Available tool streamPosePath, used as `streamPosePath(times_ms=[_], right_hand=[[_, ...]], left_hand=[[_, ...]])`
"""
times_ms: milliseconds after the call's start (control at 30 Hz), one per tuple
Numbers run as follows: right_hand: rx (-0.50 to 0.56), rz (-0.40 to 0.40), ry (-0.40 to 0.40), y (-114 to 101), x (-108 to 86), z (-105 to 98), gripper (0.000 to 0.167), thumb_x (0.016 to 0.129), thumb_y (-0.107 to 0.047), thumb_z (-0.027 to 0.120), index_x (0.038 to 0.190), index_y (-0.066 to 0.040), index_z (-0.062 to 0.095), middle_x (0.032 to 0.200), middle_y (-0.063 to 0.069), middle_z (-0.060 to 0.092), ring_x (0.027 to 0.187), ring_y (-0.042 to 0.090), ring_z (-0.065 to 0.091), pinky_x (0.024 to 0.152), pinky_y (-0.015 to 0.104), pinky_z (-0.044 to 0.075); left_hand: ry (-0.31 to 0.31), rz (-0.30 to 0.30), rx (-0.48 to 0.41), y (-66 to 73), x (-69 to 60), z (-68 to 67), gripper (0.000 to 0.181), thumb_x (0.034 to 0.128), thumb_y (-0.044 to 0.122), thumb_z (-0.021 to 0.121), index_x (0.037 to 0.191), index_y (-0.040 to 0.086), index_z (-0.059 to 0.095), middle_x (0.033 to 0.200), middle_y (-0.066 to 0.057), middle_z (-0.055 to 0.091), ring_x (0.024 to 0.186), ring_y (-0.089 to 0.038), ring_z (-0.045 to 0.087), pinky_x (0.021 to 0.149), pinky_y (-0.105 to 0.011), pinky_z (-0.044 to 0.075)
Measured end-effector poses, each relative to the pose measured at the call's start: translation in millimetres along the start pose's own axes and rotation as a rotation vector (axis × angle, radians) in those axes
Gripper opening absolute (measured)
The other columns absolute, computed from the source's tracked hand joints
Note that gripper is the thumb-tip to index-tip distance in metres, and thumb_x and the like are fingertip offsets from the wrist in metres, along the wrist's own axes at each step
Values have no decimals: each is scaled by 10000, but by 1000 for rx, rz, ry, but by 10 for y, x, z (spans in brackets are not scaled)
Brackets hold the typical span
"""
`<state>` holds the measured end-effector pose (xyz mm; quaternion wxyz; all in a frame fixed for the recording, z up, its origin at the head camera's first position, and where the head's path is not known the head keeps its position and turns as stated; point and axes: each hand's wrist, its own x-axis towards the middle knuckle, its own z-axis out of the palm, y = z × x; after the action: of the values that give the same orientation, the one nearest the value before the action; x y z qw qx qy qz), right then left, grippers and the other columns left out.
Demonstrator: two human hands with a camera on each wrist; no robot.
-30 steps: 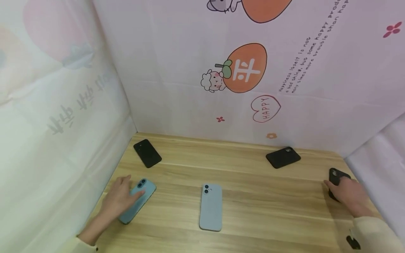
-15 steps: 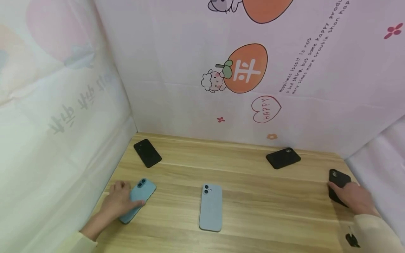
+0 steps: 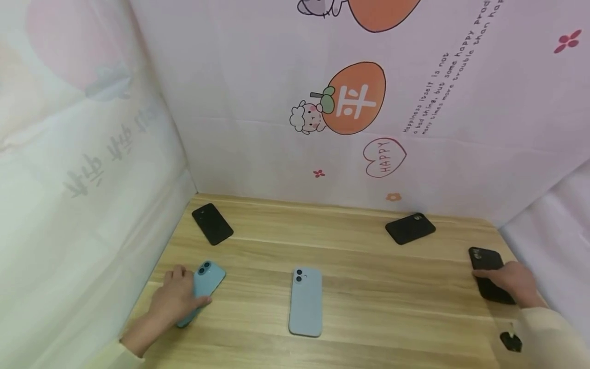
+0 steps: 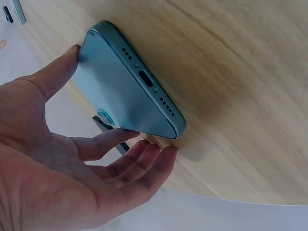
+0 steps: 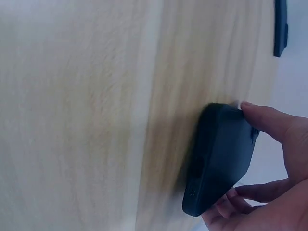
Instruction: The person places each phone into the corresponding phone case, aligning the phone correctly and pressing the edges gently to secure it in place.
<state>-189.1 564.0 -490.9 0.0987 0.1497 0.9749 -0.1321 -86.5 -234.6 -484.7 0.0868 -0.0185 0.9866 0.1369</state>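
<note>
A teal phone [image 3: 209,278] lies back up on the table, at the left in the head view. My left hand [image 3: 172,297] holds it by its long edges, thumb on one side and index finger on the other. The left wrist view shows the teal phone's [image 4: 115,82] port end, with the other fingers curled beside it. At the far right my right hand [image 3: 517,281] grips a black phone [image 3: 486,260] across its width. In the right wrist view the thumb is at one edge of this black phone [image 5: 228,154] and the fingers are at the opposite edge.
A pale blue phone [image 3: 306,305] lies mid-table. Farther back are a black phone [image 3: 212,224] at the left and another black phone [image 3: 410,228] at the right. Printed cloth walls [image 3: 258,154] enclose the wooden table [image 3: 369,307] at the back and sides.
My right hand has shifted the black phone slightly left and nearer to me. The left hand's fingers have drawn in along the teal phone's edge, which stays about where it was.
</note>
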Motion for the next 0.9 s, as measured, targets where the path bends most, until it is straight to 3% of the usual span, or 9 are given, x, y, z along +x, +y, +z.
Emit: streamPosePath(times_ms=[267, 400, 533, 667, 767, 900], right_hand=[[8, 53, -5, -92, -67, 0, 1000, 806, -502, 847, 1069, 377, 447, 972, 470, 563, 836, 444, 612, 762, 535, 559], [13, -2, 27, -72, -89, -23, 914, 823, -445, 842, 1061, 353, 467, 939, 440, 572, 808, 419, 592, 726, 511, 545], [29, -86, 42, -52, -115, -68, 661, 860, -387, 802, 938, 234, 590, 799, 293, 606, 720, 332, 583, 627, 407, 503], [42, -139, 38, -80, -156, -103, 445, 902, -347, 754, 718, 15, 574, 682, 100, 570, 638, 228, 525, 577, 343, 432], [45, -169, 35, -143, -209, -132, 420, 938, -311, 726, 666, -83, 502, 653, 42, 539, 618, 201, 488, 574, 339, 412], [43, -202, 24, -241, -299, -179, 432, 959, -293, 716, 646, -111, 478, 631, 9, 496, 613, 192, 453, 578, 338, 391]], left_hand=[[8, -2, -52, 27, 26, -7, 865, 749, 356, 966, 1234, -232, 556, 1199, -354, 550, 1032, -426, 561, 702, -597, 597], [2, -26, -83, 39, 47, -46, 870, 688, 352, 1003, 1209, -179, 553, 1067, -261, 595, 926, -345, 586, 660, -518, 581], [-8, -47, -120, 33, 54, -75, 888, 661, 343, 1017, 1219, -135, 517, 984, -210, 655, 818, -285, 621, 608, -433, 539], [-31, -32, -159, 3, 77, -107, 862, 699, 297, 998, 1261, -152, 523, 1031, -245, 691, 831, -287, 646, 630, -442, 559], [-54, -3, -161, -29, 101, -121, 826, 758, 268, 961, 1313, -181, 546, 1142, -322, 685, 933, -363, 684, 717, -521, 600], [-66, 52, -193, -59, 118, -105, 744, 820, 205, 912, 1344, -191, 562, 1264, -389, 637, 1083, -480, 670, 863, -610, 588]])
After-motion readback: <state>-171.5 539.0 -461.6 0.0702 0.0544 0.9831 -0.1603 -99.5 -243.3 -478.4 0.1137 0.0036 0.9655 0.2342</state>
